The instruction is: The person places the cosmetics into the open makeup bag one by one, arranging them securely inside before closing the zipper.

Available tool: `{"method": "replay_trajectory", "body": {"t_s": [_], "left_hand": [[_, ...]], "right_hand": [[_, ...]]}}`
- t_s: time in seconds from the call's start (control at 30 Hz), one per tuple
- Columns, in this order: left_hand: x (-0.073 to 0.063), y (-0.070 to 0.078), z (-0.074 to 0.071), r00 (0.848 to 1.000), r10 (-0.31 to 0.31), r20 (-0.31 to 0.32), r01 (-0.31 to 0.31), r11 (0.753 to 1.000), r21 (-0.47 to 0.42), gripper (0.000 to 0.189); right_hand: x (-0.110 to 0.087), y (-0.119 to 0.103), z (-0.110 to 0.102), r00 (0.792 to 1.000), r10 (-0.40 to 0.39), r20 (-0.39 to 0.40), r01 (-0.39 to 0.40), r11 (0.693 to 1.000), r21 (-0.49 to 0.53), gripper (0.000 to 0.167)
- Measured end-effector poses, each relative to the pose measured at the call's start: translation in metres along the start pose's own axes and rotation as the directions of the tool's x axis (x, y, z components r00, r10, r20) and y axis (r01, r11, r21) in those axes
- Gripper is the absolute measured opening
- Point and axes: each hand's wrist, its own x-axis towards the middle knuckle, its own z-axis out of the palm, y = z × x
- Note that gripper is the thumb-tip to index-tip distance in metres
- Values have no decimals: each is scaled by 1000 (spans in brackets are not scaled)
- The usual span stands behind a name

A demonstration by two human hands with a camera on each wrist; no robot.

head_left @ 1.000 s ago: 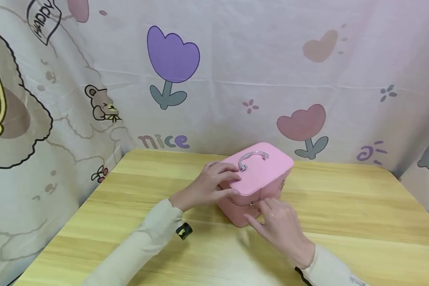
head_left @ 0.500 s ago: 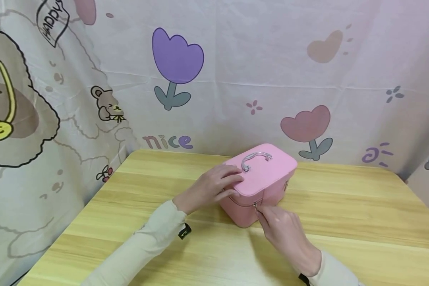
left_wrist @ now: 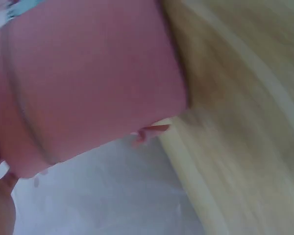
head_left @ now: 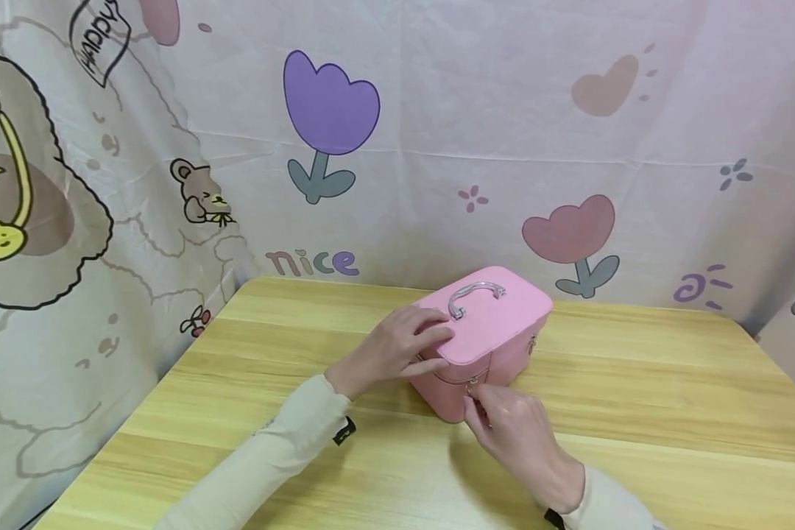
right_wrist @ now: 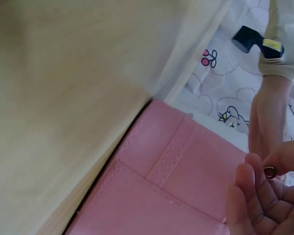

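A pink zippered case (head_left: 503, 324) with a silver handle (head_left: 478, 285) on its lid stands on the table, lid down along its seam. My left hand (head_left: 397, 342) rests on the near left of the lid, fingers spread over the top and thumb along the upper edge. At the near corner, my right hand (head_left: 520, 430) pinches a metal zipper pull (right_wrist: 270, 172) between thumb and forefinger. A second zipper pull (head_left: 532, 343) hangs on the right side. The left wrist view shows the case's plain pink wall (left_wrist: 93, 68), blurred.
The case stands on a light wood-grain table (head_left: 636, 383). Behind and to the left hangs a printed cloth (head_left: 424, 96) with tulips and bears. A black strap (head_left: 344, 430) shows at the left wrist.
The right thumb, apart from the fingers a second ago, has come up to pinch the zipper pull. The left hand stays on the lid, and the head view has shifted slightly.
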Motion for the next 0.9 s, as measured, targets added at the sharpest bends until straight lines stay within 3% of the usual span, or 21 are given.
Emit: {"method": "replay_trajectory", "body": {"t_s": [0.07,0.17,0.4,0.57,0.9], "left_hand": [[-1,-1,3,1000,17,-18,-16,1000,22,48],[-2,-1,3,1000,-9,-7,9,1000,16,54],[-2,2,2,999,-44,28,44,999,0,42],[-2,4,2,998,-62,16,62,998,-10,37],[-1,10,3,985,-173,-24,168,977,-132,39]], "right_hand": [[2,-2,1,1000,-10,-12,9,1000,-19,27],[5,-6,2,1000,-26,-14,26,999,-31,30],[7,-12,8,999,-53,-7,53,998,-21,36],[7,-15,13,998,-61,-9,61,998,-30,41],[7,-19,17,994,-106,-3,105,990,-90,45]]}}
